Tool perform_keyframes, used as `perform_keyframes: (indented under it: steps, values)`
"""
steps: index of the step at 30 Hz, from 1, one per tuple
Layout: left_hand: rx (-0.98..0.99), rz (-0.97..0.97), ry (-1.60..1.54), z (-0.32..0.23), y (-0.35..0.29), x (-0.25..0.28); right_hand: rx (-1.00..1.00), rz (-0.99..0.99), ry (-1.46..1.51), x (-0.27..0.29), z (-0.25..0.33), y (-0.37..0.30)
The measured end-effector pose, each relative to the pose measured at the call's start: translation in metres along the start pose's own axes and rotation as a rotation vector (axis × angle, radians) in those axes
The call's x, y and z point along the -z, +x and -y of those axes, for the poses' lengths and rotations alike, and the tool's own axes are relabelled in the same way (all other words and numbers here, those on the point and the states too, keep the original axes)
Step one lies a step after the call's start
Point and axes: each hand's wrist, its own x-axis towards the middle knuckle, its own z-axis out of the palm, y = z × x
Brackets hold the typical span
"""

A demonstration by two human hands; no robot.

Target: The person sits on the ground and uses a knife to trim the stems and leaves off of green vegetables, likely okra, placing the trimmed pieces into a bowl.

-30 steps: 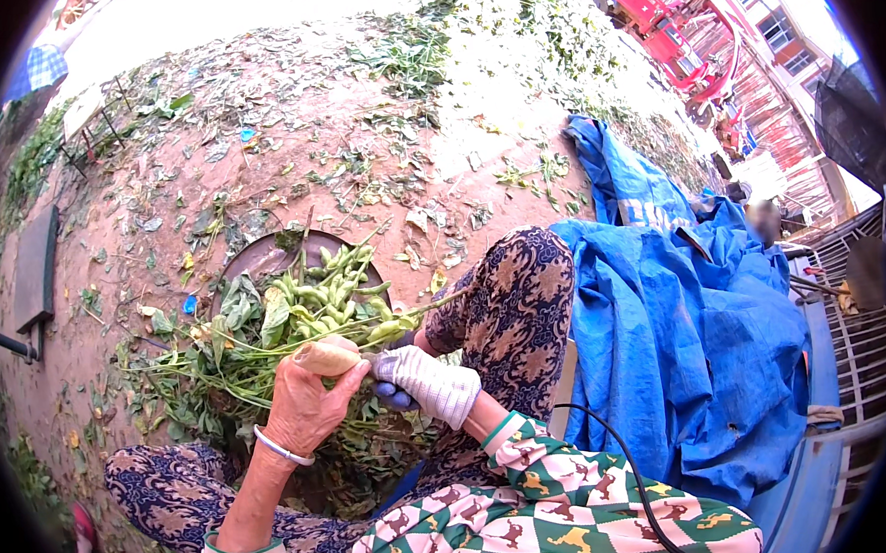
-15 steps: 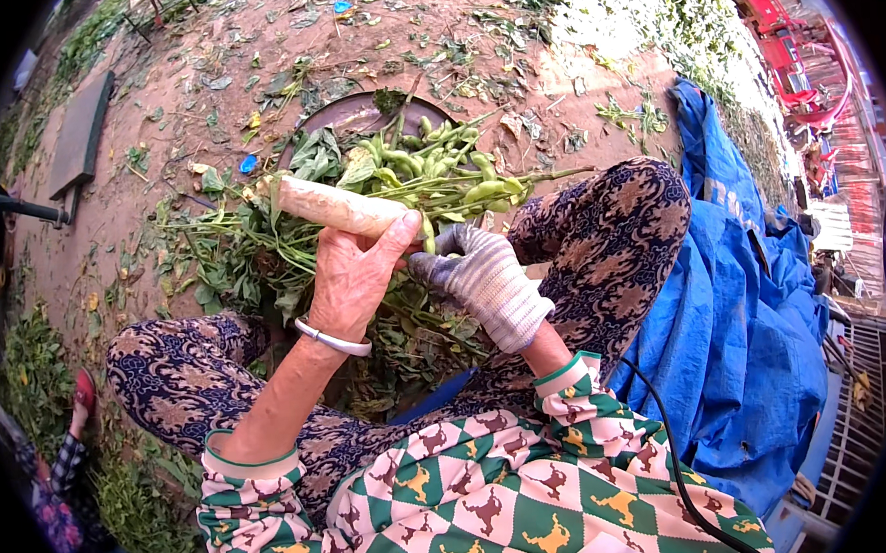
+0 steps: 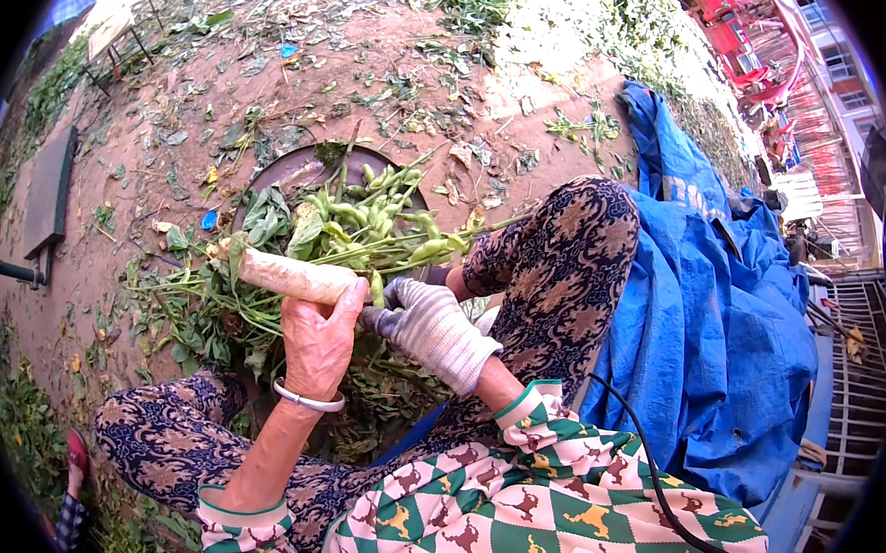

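Observation:
My bare left hand point(image 3: 316, 345), with a white bracelet at the wrist, is closed around a pale, thick cylindrical piece point(image 3: 298, 275). Its thumb lies along the near end. My right hand point(image 3: 434, 329), in a whitish knitted glove, is close beside it with fingers curled in. A green pod point(image 3: 377, 288) hangs between the two hands; what the gloved fingers grip is hidden. Just beyond, cut bean stalks with plump green pods point(image 3: 365, 212) and leaves lie over a round, dark shallow pan point(image 3: 292, 170).
Leafy stems point(image 3: 204, 309) heap up between my patterned knees. A crumpled blue tarp point(image 3: 706, 333) covers the right side, beside a metal rack point(image 3: 858, 355). A dark flat board point(image 3: 50, 192) stands at left on the leaf-strewn ground. A black cable point(image 3: 644, 436) crosses my right side.
The whole view has shifted, so the scene sits lower and further left. Both hands keep nearly the same pose beside the pods, and the left still holds the pale cylinder.

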Motion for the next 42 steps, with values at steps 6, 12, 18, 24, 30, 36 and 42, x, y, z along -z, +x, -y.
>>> perform_keyframes:
  steps: [6, 12, 18, 24, 30, 36, 42]
  values:
    - [-0.143, -0.003, 0.279, -0.002, 0.001, -0.004, -0.227, 0.14, 0.385, 0.01, 0.009, -0.003]
    - [-0.016, 0.039, 0.063, -0.004, 0.006, -0.001, 0.136, -0.098, 0.088, -0.008, -0.014, -0.004]
    - [-0.031, 0.01, 0.07, 0.002, 0.003, -0.003, 0.014, -0.015, 0.322, -0.009, -0.013, -0.007]
    - [0.114, 0.01, -0.211, -0.013, 0.003, -0.002, -0.211, 0.256, 0.742, 0.019, -0.003, -0.012]
    - [0.055, 0.034, -0.028, -0.013, -0.001, -0.002, -0.02, 0.061, 0.284, -0.001, -0.015, 0.0]
    - [0.037, 0.041, -0.083, -0.007, 0.0, -0.001, -0.25, 0.096, 0.746, 0.0, -0.001, -0.001]
    - [0.143, 0.115, -0.231, -0.02, 0.0, 0.005, -0.184, 0.22, 0.84, 0.009, -0.013, -0.003]
